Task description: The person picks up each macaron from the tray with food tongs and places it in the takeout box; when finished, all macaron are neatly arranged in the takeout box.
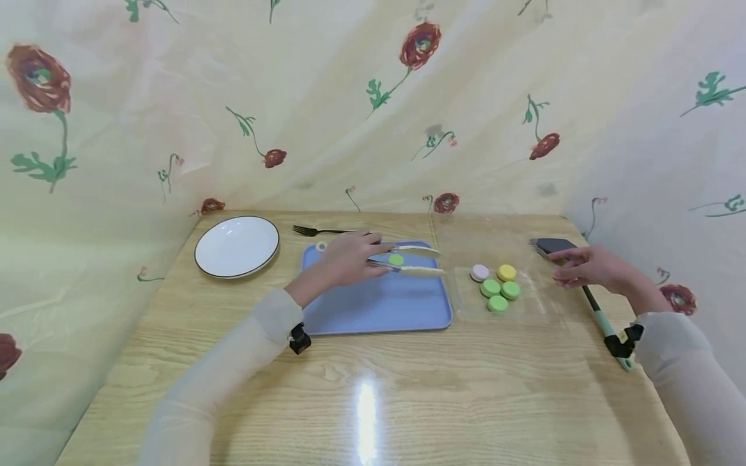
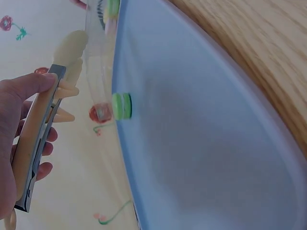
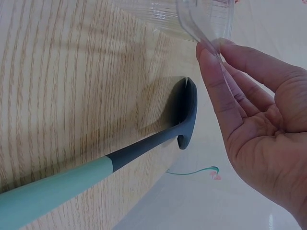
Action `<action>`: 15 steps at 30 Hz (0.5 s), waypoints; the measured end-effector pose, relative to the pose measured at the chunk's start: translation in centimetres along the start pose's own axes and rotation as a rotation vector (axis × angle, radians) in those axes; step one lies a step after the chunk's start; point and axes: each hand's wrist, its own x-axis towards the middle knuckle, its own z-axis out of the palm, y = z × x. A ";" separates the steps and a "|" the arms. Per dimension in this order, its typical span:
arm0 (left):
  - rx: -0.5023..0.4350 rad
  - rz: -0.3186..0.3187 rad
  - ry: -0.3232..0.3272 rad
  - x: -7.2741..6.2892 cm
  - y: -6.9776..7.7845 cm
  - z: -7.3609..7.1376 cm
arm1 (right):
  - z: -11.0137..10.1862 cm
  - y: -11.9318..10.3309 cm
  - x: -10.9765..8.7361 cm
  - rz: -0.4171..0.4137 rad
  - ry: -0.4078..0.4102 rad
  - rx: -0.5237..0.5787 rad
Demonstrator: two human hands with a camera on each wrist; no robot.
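My left hand (image 1: 352, 259) grips a pair of cream-tipped tongs (image 1: 421, 271) above a blue tray (image 1: 373, 314). The tongs' tips stand apart and hold nothing. On the tray, near its far edge, sits one green macaron (image 2: 122, 106), below the tongs in the head view. To the right is a clear plastic container (image 1: 542, 301) with a lilac macaron (image 1: 480, 272), a yellow macaron (image 1: 506, 272) and several green macarons (image 1: 498, 303). My right hand (image 3: 261, 98) pinches the container's clear edge (image 3: 192, 21) between thumb and fingers.
A spatula (image 1: 591, 303) with a dark head and mint handle lies on the wooden table (image 1: 466, 395), beneath my right hand. At the back left stands a white plate (image 1: 237, 246) with a dark rim. Behind the tray lies a black fork (image 1: 309, 230). Flowered cloth surrounds the table.
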 end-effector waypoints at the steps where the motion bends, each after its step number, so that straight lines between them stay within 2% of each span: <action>1: -0.011 -0.012 -0.008 -0.3 -0.1 0.0 | 0.0 0.1 0.0 -0.004 -0.004 -0.004; 4: -0.040 -0.043 -0.017 -1.0 -0.6 0.2 | 0.0 0.0 -0.1 0.000 -0.010 -0.013; 10: -0.053 -0.076 0.018 -2.5 -1.5 1.1 | 0.1 0.0 0.0 0.003 -0.014 -0.018; 15: -0.062 -0.108 0.020 -3.4 -2.3 2.0 | 0.1 -0.1 0.0 -0.002 -0.013 -0.023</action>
